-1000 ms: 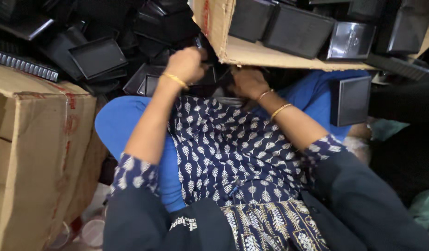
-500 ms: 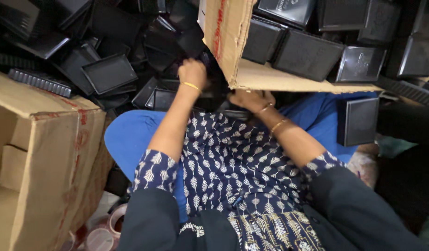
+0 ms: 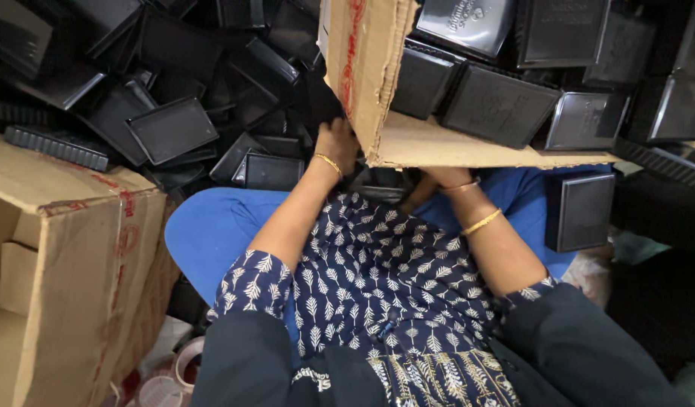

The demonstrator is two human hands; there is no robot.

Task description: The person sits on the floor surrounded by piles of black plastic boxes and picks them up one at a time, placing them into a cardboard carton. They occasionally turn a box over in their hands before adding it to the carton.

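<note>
1. Far left sits an open brown carton [image 3: 68, 264], flaps up. Behind it there's a heap of black plastic trays [image 3: 174, 128], thin, shallow and rectangular, lying at all angles.
2. The left hand [image 3: 336, 143] is up against the outer wall of a second cardboard box [image 3: 377, 75]. The fingers press its near corner. Whether that grip is curled round the edge can't be told, since the fingertips are hidden.
3. That box is tipped, its mouth facing away to the upper right, its long axis running left to right, and it's full of the same trays. It probably handles heavy and floppy, since loaded cardboard bends. The stiff corners and bottom edge look like the best places to hold.
4. The right hand [image 3: 441, 179] is tucked under the box's lower flap, supporting it from below. Its fingers are out of sight too.
</note>
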